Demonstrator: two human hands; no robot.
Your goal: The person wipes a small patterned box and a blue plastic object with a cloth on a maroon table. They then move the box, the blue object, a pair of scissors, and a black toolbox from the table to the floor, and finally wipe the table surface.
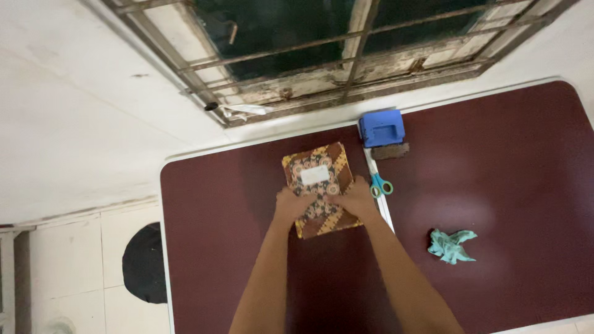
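A small book (318, 170) with a brown patterned cover and a white label lies flat on the dark red table (507, 185). My left hand (289, 205) rests on its near left part, fingers curled onto the cover. My right hand (356, 196) presses on its near right part, close to the right edge. Both hands touch the book together and hide its near half in part.
Right of the book lie a white ruler (378, 192) and scissors with blue-green handles (381, 185). A blue hole punch (381, 128) sits at the table's far edge. A crumpled teal cloth (451, 245) lies to the right. A barred window (346, 55) is beyond.
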